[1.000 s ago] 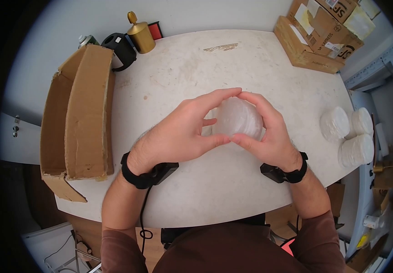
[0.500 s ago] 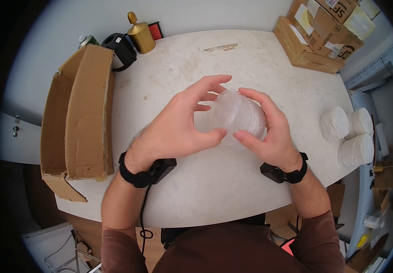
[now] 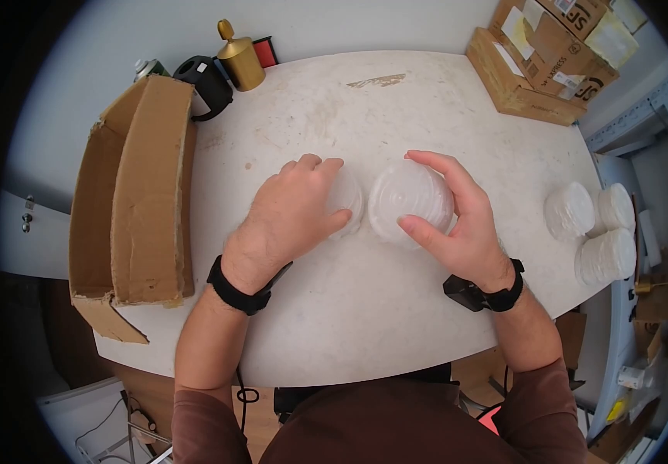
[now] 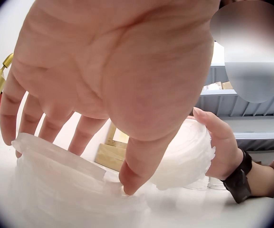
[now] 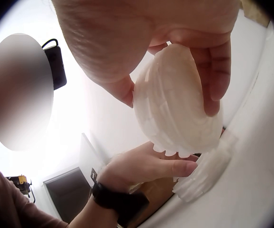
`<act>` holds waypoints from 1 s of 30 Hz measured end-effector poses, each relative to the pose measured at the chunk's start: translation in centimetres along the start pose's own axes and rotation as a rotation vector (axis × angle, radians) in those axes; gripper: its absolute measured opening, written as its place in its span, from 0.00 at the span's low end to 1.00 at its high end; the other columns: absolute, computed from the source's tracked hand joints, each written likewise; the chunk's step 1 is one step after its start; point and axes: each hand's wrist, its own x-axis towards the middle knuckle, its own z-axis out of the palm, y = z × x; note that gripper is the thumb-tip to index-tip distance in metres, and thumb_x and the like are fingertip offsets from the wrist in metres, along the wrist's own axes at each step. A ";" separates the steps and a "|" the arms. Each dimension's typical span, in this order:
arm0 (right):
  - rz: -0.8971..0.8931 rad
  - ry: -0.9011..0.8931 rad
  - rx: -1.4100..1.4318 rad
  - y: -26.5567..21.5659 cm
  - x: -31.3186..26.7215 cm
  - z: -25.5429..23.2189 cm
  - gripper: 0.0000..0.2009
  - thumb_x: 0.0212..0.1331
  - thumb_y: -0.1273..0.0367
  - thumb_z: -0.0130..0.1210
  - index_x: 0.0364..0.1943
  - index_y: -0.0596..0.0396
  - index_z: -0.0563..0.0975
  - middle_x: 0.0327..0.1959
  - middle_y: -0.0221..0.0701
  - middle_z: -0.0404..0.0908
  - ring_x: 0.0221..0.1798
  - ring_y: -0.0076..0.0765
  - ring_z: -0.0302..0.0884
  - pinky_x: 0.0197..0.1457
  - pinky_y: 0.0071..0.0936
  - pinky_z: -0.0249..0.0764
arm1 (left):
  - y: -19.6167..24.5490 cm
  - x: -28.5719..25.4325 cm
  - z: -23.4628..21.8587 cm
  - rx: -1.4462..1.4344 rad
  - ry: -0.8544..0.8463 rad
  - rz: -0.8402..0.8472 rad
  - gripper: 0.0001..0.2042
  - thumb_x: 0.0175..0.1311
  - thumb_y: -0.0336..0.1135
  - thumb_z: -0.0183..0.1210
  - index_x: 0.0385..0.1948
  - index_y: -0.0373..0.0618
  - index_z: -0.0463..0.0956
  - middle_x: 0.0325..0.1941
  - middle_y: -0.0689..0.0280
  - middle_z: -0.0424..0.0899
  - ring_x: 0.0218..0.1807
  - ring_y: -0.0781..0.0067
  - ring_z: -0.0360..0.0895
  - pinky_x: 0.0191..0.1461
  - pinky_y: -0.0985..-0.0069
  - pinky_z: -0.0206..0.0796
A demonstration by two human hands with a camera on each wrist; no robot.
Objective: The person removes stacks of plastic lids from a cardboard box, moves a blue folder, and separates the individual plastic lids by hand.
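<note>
My right hand [image 3: 461, 220] grips a round stack of translucent plastic lids [image 3: 411, 197], thumb on the near side and fingers round the far side. In the right wrist view this stack [image 5: 175, 104] is tilted, with small tabs along its lower edge. My left hand [image 3: 291, 209] is over a second, similar stack [image 3: 349, 203] on the table, just to the left. The left wrist view shows the fingers [image 4: 84, 133] over this stack's [image 4: 70, 175] far rim and the thumb at its near rim. The left palm covers part of that stack from the head view.
An open cardboard box [image 3: 148, 193] stands at the table's left side, with a black container [image 3: 204, 87] and a gold canister [image 3: 241, 63] behind it. Cardboard parcels [image 3: 543, 69] are piled at the back right. Several white round stacks [image 3: 568, 210] stand near the right edge.
My left hand has come off the stack that both hands held and moved left and down onto the second stack. The right hand keeps its hold, almost in place.
</note>
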 end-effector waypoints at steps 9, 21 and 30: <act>-0.023 -0.003 -0.021 -0.1 0.0 0.0 0.33 0.57 0.69 0.75 0.68 0.61 0.76 0.64 0.45 0.81 0.67 0.48 0.82 0.71 0.40 0.77 | 0.9 -0.5 -0.2 -0.046 0.045 0.042 0.31 0.59 0.39 0.76 0.64 0.40 0.79 0.62 0.50 0.84 0.62 0.46 0.83 0.63 0.59 0.78; -0.026 -0.006 -0.043 -0.1 0.1 0.0 0.33 0.57 0.69 0.75 0.67 0.61 0.76 0.64 0.45 0.82 0.66 0.48 0.82 0.70 0.40 0.78 | 0.9 -0.6 0.7 0.016 0.002 0.048 0.19 0.58 0.38 0.76 0.44 0.39 0.76 0.53 0.52 0.82 0.54 0.46 0.83 0.56 0.59 0.79; -0.070 -0.002 -0.069 -0.1 0.1 0.0 0.33 0.57 0.69 0.75 0.67 0.61 0.76 0.64 0.45 0.82 0.66 0.48 0.82 0.70 0.40 0.78 | 0.6 -0.1 0.1 -0.020 -0.089 0.001 0.22 0.59 0.40 0.76 0.45 0.37 0.75 0.56 0.48 0.82 0.56 0.44 0.83 0.58 0.57 0.79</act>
